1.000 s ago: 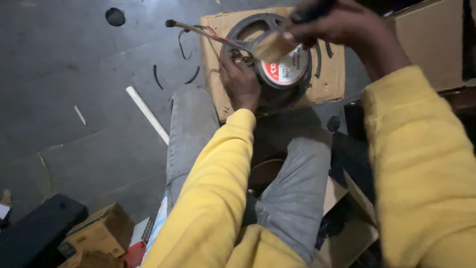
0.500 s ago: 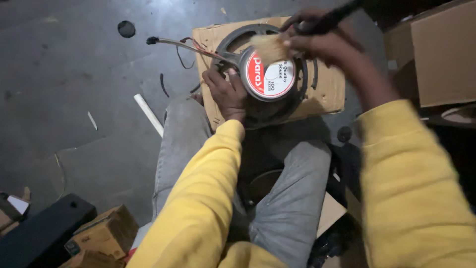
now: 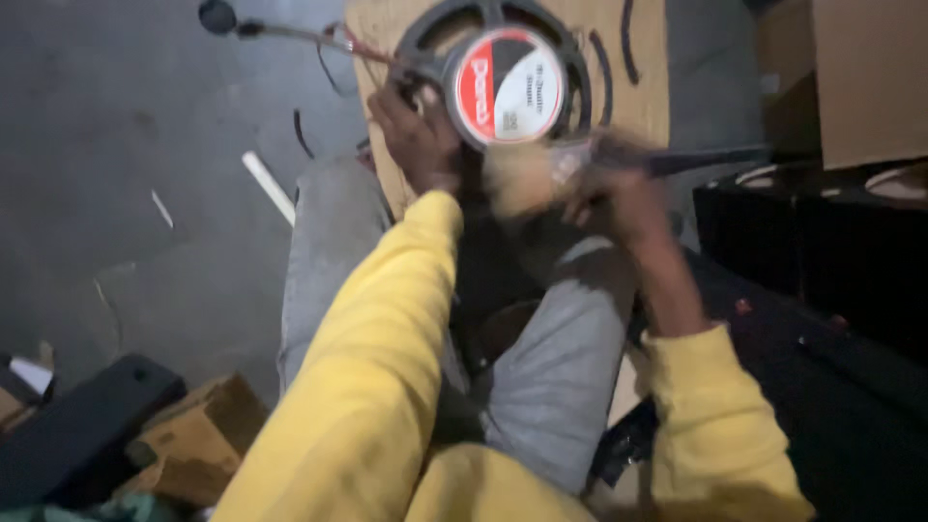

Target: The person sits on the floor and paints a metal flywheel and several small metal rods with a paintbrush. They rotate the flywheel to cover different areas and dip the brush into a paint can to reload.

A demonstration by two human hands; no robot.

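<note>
A black loudspeaker frame (image 3: 503, 87) with a round red, white and black magnet label lies back-up on my grey-trousered knees, over a sheet of cardboard (image 3: 643, 97). My left hand (image 3: 418, 135) grips its left rim, where thin wires (image 3: 319, 39) stick out to the left. Motion-blurred, my right hand (image 3: 619, 198) holds a paintbrush (image 3: 527, 174) with pale bristles and a dark handle. The bristles sit just below the magnet's lower edge.
Black speaker cabinets (image 3: 822, 242) stand at the right, with a cardboard box (image 3: 870, 77) behind them. On the grey floor lie a white stick (image 3: 269, 187), curved black strips and a small round black disc (image 3: 217, 16). A black case and cardboard boxes (image 3: 193, 435) sit at lower left.
My right hand has swept the brush from the top of the magnet down to below it. The speaker has turned a little under my left hand.
</note>
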